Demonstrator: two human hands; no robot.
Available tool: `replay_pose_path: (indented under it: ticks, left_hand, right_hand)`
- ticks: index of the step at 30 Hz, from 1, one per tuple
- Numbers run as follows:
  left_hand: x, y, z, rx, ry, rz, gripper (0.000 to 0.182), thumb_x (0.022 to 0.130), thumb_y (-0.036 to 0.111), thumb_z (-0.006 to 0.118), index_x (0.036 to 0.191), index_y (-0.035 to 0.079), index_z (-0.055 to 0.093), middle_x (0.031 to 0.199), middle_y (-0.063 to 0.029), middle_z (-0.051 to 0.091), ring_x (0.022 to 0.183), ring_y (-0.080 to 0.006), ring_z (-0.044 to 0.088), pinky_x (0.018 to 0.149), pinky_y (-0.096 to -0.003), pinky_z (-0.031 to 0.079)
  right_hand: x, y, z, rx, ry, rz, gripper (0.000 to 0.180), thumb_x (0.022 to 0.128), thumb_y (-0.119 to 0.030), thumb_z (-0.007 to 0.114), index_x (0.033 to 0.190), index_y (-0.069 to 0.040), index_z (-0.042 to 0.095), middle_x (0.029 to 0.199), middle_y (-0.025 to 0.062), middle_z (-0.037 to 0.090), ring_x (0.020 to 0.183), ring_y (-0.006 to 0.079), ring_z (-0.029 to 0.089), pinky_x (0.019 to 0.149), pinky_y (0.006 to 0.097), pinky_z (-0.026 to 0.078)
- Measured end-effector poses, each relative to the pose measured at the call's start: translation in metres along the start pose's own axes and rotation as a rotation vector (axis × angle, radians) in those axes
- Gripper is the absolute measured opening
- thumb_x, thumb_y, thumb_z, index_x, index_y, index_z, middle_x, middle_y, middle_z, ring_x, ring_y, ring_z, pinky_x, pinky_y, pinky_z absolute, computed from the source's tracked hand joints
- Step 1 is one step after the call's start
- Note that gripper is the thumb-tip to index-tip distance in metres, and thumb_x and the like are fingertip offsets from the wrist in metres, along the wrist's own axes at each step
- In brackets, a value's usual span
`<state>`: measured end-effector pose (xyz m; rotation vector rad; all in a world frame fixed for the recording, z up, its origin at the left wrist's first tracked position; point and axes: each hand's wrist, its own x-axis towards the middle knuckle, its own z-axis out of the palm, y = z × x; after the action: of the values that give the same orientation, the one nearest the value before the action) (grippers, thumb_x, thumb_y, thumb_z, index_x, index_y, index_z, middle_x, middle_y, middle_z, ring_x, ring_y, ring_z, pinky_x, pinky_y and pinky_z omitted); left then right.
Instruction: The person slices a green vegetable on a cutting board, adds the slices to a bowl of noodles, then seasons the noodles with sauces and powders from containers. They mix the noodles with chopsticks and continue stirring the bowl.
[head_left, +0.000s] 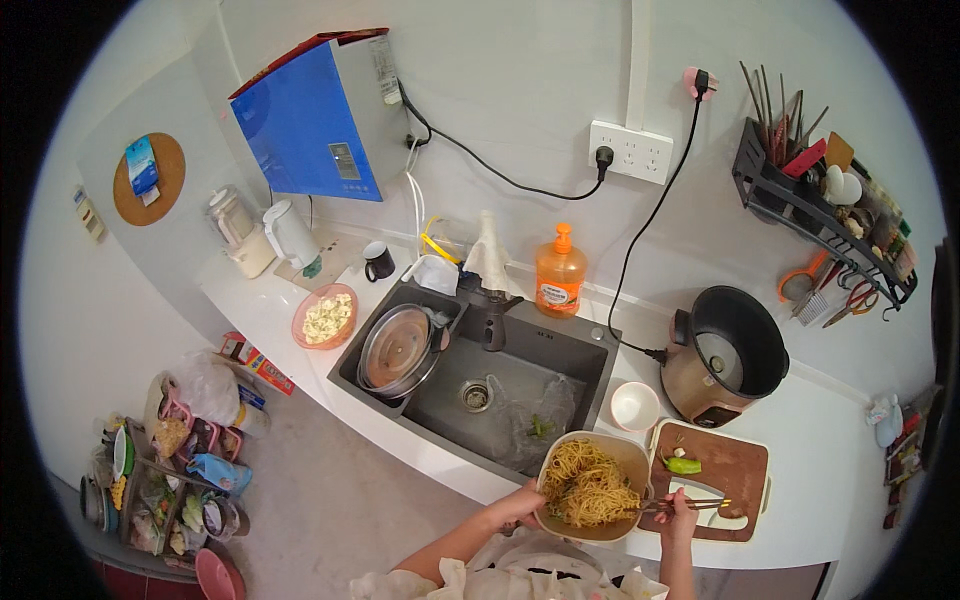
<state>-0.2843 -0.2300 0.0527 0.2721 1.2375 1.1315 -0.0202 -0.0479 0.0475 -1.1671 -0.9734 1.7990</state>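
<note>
My left hand (525, 504) grips the left rim of a square beige bowl (639, 457) held over the counter's front edge. Brown noodles (589, 487) with bits of green fill much of it. In my right hand (677, 512) is a pair of dark chopsticks (701, 504), their tips in the noodles at the bowl's right side. Below and beside that hand lies a brown cutting board (739, 465) with a pale rim. A green pepper (682, 466), small white pieces and a white-handled knife (724, 522) rest on the board.
A white bowl (634, 406) stands by an open rice cooker (720, 367). The grey sink (510, 375) holds plastic film and, at left, a lidded pot (397, 352). Further left are a pink bowl of pale food (326, 316) and a dark mug (379, 261). An orange pump bottle (560, 274) stands behind.
</note>
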Motion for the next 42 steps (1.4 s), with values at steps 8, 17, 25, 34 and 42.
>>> replay_pose_path:
  ticks: [8,17,25,34,42]
  left_hand:
    - [0.000,0.001,0.002,-0.009,0.024,-0.051,0.062,0.074,-0.002,0.050,0.133,0.004,0.031,0.117,-0.0152,0.052,0.092,-0.0263,0.063,0.064,-0.0406,0.059]
    - [0.004,0.001,-0.004,0.013,-0.051,-0.075,0.065,0.072,-0.003,0.051,0.133,0.008,0.032,0.117,-0.0151,0.053,0.092,-0.0267,0.063,0.063,-0.0415,0.059]
    - [-0.002,0.007,-0.002,0.019,-0.060,-0.043,0.063,0.074,-0.001,0.051,0.133,0.009,0.031,0.112,-0.0137,0.056,0.090,-0.0258,0.064,0.061,-0.0390,0.059]
    - [-0.005,0.011,-0.002,-0.042,-0.079,-0.074,0.062,0.077,-0.003,0.049,0.134,0.009,0.029,0.119,-0.0131,0.052,0.098,-0.0265,0.061,0.069,-0.0426,0.058]
    - [-0.001,0.015,0.000,0.045,-0.104,-0.120,0.065,0.077,-0.006,0.049,0.135,0.012,0.025,0.121,-0.0132,0.051,0.098,-0.0265,0.061,0.067,-0.0428,0.058]
  right_hand:
    - [-0.012,-0.053,0.020,0.141,0.055,-0.039,0.021,0.091,-0.022,0.056,0.082,-0.003,0.056,0.068,0.0093,0.059,0.041,0.0152,0.050,0.035,0.0261,0.044]
    - [-0.041,-0.054,0.105,-0.412,-0.442,-0.241,0.016,0.086,-0.015,0.063,0.093,-0.001,0.068,0.078,0.0055,0.058,0.049,0.0162,0.057,0.044,0.0230,0.046]
    - [-0.041,-0.111,0.136,-0.774,-0.434,-0.346,0.011,0.080,-0.006,0.066,0.090,-0.005,0.070,0.079,0.0093,0.058,0.073,0.0194,0.058,0.064,0.0293,0.048]
    - [-0.012,-0.010,0.136,-0.584,-0.380,-0.170,0.010,0.083,-0.006,0.063,0.084,0.003,0.066,0.078,0.0098,0.060,0.059,0.0184,0.059,0.050,0.0289,0.046]
    - [0.009,-0.073,0.074,-0.412,-0.147,-0.062,0.017,0.091,-0.011,0.054,0.097,0.000,0.065,0.073,0.0046,0.059,0.045,0.0097,0.051,0.039,0.0208,0.041]
